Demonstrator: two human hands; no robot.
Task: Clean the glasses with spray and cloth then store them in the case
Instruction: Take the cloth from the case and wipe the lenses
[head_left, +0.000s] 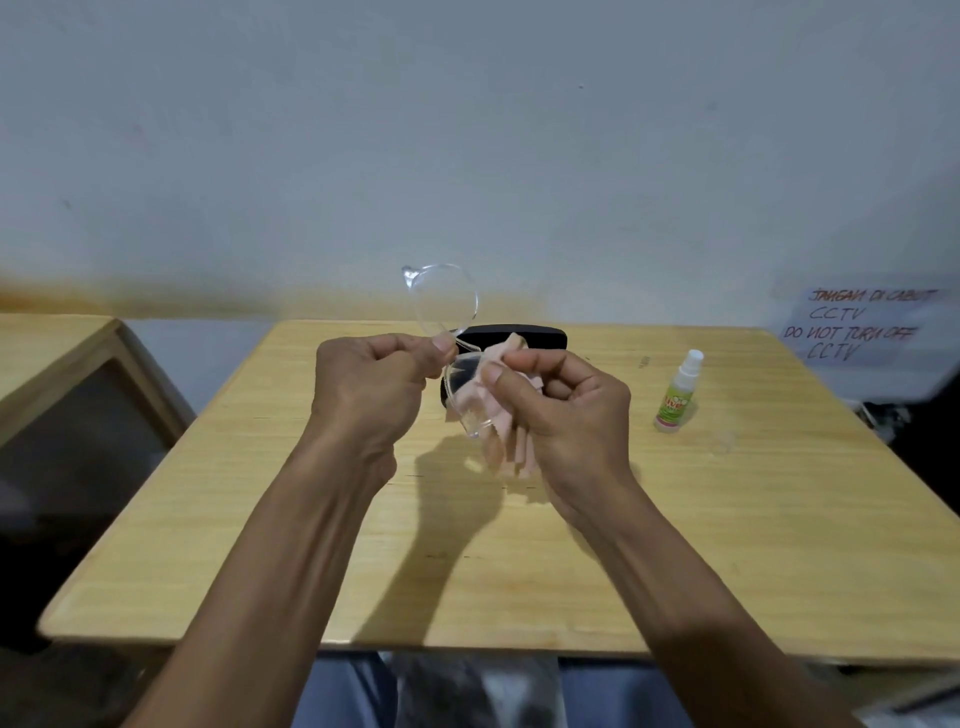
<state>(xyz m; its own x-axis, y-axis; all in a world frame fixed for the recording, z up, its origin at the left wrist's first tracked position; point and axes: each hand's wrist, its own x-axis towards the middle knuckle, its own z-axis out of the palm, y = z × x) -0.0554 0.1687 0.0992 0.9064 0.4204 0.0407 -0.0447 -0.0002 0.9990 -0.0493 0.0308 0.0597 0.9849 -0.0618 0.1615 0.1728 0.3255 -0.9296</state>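
Both hands are raised over the middle of the wooden tabletop (208, 519), working together on a pair of clear-framed glasses (451, 332). The left hand (371, 382) has its grip closed, thumb and forefinger pinching the frame near the bridge, so that one lens stands up above the knuckles while the other hangs down between the two hands. The right hand (558, 410) is closed as well, its thumb and fingers pressing a pale pink cloth (501, 410) against that lower lens; the loose folds of the cloth dangle beneath the hand, clear of the wood. Just behind the hands, toward the wall, lies the black glasses case (524, 336), mostly hidden by the fingers and cloth, so I cannot tell whether it is open or whether anything is inside. Off to the right, well apart from the hands, a small spray bottle (678, 392) stands upright on the tabletop, white nozzle on top, green and yellow label around its body. A handwritten sign (862, 325) about CCTV hangs on the wall beyond it.
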